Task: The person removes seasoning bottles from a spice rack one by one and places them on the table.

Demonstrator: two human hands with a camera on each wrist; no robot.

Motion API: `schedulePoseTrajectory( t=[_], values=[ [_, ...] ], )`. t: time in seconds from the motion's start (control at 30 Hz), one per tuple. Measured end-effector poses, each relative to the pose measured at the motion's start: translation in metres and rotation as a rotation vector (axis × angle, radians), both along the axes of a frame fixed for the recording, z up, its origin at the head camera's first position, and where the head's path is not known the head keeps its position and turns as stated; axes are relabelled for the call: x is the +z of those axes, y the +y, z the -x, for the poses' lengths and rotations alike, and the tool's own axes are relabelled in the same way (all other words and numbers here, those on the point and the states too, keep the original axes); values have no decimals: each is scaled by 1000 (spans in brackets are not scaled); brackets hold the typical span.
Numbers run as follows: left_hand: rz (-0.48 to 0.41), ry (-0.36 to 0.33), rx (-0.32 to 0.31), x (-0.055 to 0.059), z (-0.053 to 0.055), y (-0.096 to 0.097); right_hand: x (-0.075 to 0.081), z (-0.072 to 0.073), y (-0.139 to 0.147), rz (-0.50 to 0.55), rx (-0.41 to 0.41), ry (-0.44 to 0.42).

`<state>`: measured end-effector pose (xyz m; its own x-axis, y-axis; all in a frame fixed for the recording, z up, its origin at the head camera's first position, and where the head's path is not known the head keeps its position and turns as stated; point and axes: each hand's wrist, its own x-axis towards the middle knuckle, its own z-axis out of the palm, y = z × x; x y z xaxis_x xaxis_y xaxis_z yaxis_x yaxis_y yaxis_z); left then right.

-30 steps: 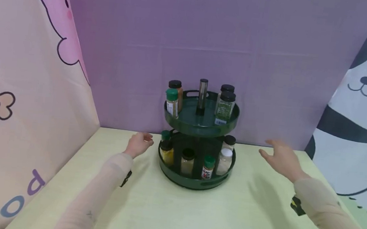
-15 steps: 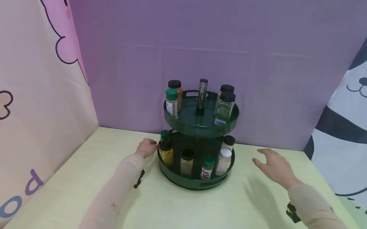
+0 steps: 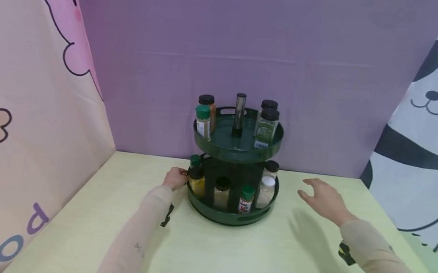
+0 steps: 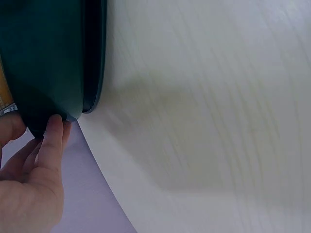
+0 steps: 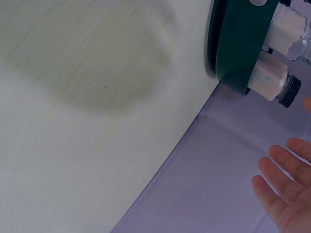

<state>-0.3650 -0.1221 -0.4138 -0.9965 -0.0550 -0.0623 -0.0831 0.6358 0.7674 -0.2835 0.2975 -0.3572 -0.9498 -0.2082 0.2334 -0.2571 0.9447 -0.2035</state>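
A dark green two-tier rotating spice rack (image 3: pixel 230 218) stands on the table with spice jars on both trays. My left hand (image 3: pixel 176 178) is at the left rim of the lower tray. In the left wrist view, the fingertips (image 4: pixel 54 119) press the tray's outer wall and the thumb is by its upper edge, so the hand pinches the rim. Beside it in the tray are a black-capped jar of yellow spice (image 3: pixel 196 183) and a green-capped jar (image 3: pixel 195 160). My right hand (image 3: pixel 326 201) hovers right of the rack, fingers apart, touching nothing.
The upper tray (image 3: pixel 237 154) holds a green-capped jar (image 3: pixel 203 121), a black-capped jar of green herbs (image 3: pixel 266 130) and two others. A white-capped jar (image 3: pixel 266 192) stands at the lower right. A purple cloth (image 3: pixel 160 81) hangs behind the pale table (image 3: pixel 230 262).
My left hand has moved right, from beside the rack to the lower tray's rim. My right hand has shifted slightly left and lower. The rack and jars keep their arrangement.
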Motion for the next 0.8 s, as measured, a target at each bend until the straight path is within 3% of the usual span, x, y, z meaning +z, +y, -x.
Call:
schedulePoseTrajectory(
  t=[0.33,0.8],
  values=[
    [-33,7,20,-3,-1,1,-2,12,-9,10,11,-7],
    [-36,21,21,-5,-1,2,5,41,-32,121,44,-36]
  ],
)
